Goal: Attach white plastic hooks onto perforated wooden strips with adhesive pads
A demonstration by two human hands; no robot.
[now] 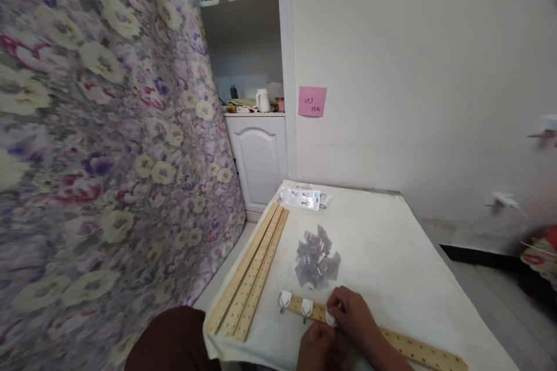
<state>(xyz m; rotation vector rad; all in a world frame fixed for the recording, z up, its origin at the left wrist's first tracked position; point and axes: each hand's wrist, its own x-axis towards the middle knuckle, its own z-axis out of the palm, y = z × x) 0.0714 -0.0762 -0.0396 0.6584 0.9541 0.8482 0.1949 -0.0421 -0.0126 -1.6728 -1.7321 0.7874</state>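
Observation:
A perforated wooden strip (418, 346) lies across the near edge of the white table (391, 243). Two white hooks (296, 302) sit on its left end. My right hand (354, 319) pinches a third white hook (331, 317) against the strip, fingers closed round it. My left hand (319, 349) rests just below, fingers curled beside the same hook and strip; what it grips is hidden. A pile of clear adhesive hooks (317, 259) lies just beyond my hands.
Three long perforated wooden strips (252, 275) lie along the table's left edge. A clear packet (302, 197) sits at the far corner. A floral curtain (100, 145) hangs at left, a white cabinet (259, 156) behind, and a pink note (312, 101) sticks to the wall.

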